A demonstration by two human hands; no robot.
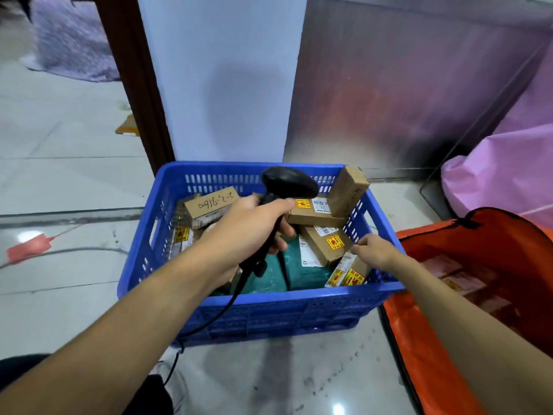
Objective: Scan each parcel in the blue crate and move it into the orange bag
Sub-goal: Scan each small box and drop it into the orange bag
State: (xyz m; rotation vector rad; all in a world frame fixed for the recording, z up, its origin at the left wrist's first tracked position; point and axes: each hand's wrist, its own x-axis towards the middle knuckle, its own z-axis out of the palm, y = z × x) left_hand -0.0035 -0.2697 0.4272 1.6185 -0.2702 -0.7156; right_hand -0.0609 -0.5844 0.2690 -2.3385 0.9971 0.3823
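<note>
A blue crate (269, 313) stands on the floor, holding several brown cardboard parcels and teal mailers (302, 272). My left hand (251, 226) grips a black barcode scanner (288, 181) above the crate's middle; its cable hangs over the front wall. My right hand (375, 251) reaches into the crate's right side, fingertips touching a small parcel with yellow stickers (348, 272) that leans against the right wall. Whether the fingers hold it is unclear. The orange bag (425, 348) lies open to the right, with several parcels inside.
A white panel (221, 85) and a metal wall (404, 85) rise behind the crate. Pink sacks (502, 181) sit at the far right. A loose parcel (127, 125) and a red tag with a cable (28, 250) lie on the tiled floor at left.
</note>
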